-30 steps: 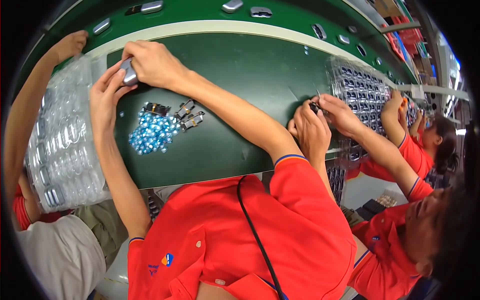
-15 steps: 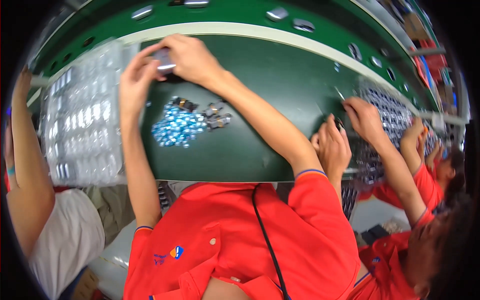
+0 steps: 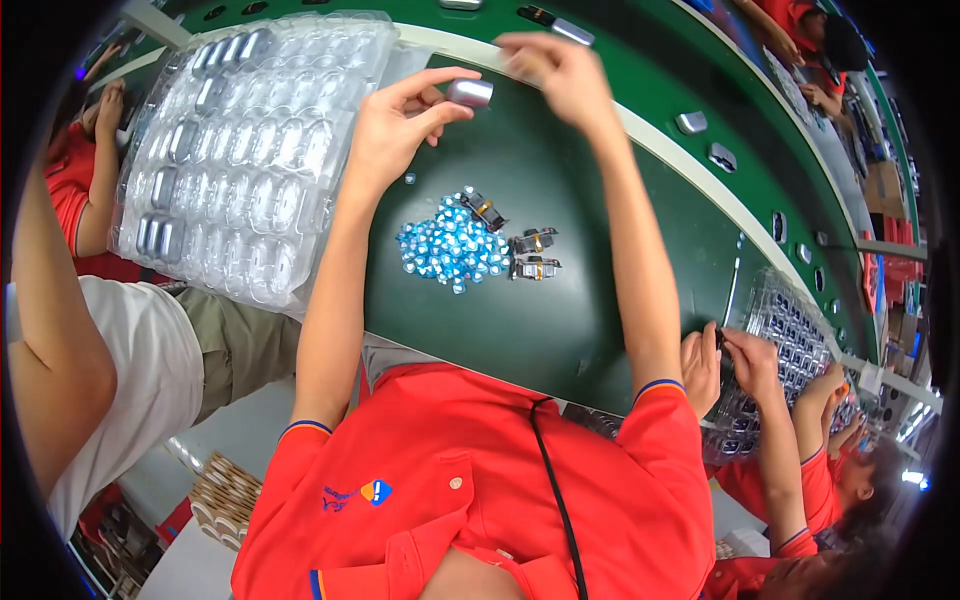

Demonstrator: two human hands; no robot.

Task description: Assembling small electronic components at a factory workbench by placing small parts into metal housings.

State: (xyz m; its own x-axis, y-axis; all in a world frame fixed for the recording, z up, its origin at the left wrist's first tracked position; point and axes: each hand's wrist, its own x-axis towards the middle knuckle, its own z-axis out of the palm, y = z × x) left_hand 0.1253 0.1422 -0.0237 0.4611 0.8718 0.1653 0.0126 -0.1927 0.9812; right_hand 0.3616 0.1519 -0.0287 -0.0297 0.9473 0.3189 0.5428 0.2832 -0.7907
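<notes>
My left hand (image 3: 400,125) pinches a small grey case with rounded, glossy sides (image 3: 470,92) between thumb and fingers, above the far left of the dark green tabletop (image 3: 590,330). My right hand (image 3: 568,80) is over the pale rail (image 3: 650,135) at the table's far edge; its fingers are smeared by motion, so whether they hold anything is unclear. Just beyond them, a grey case with a dark open part (image 3: 572,32) lies on the green belt. Between my forearms sits a pile of small blue-and-white pieces (image 3: 450,245). Several small black assemblies (image 3: 485,210) lie beside it.
Clear plastic trays (image 3: 240,150) are stacked at left, a few pockets holding grey cases. The green conveyor belt (image 3: 745,185) curves past the far side with spaced cases. At right, a co-worker's hands (image 3: 745,360) hold a thin tool beside another filled tray (image 3: 790,320).
My right hand has left the case and moved right toward the belt. My left hand keeps the case alone. The whole view has turned, showing more of the trays.
</notes>
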